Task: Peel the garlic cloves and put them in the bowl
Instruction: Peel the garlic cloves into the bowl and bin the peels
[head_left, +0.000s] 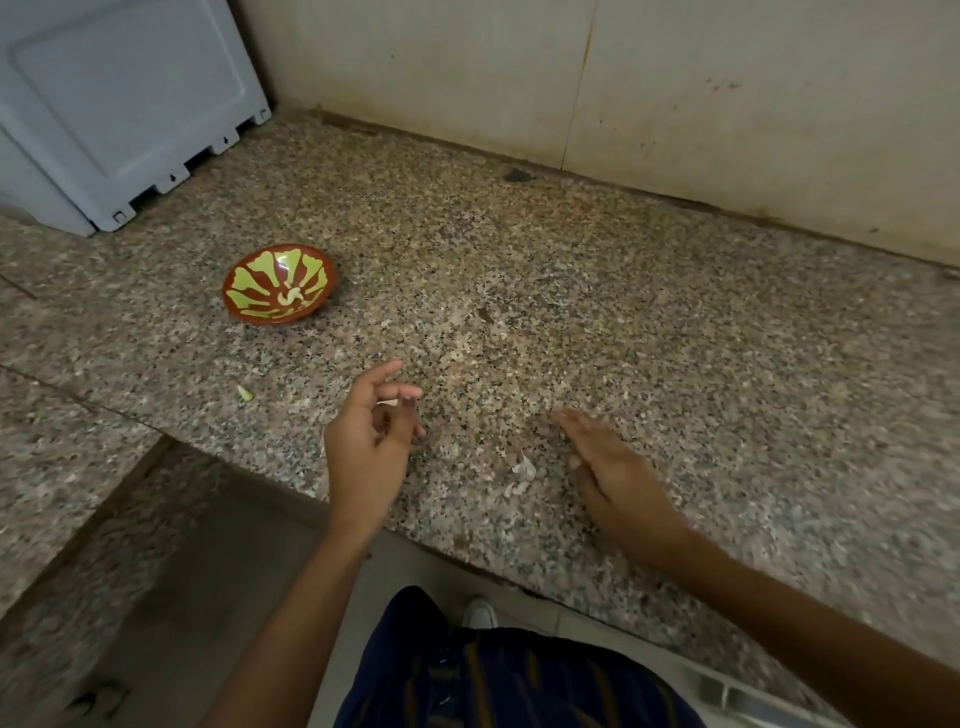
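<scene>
the fingers (400, 391) of the left hand (366, 441) are loosely curled, thumb and forefinger nearly meeting around a small pale scrap; whether that is a clove or a bit of skin is too small to tell. the right hand (608, 467) lies flat and released just above the worktop (623, 312), fingers straight, holding nothing; it is blurred, so finer detail is lost. between the two hands, just beside the right one, lie torn garlic skins (522, 473). further left, apart from both hands, a single garlic clove (245, 393) rests on the stone, and beyond it the red and green bowl (280, 285) stands with pale peeled pieces (290, 297) at its bottom. a grey plastic crate (124, 104) leans in the far corner.

the step in hand looks like the gap between cloves: some garlic is already in the bowl and the skins are shed. the next move probably calls for reaching left to the loose clove, pinching it, working the skin off with the nails, then dropping it in the bowl, which stands close by on the same side.
</scene>
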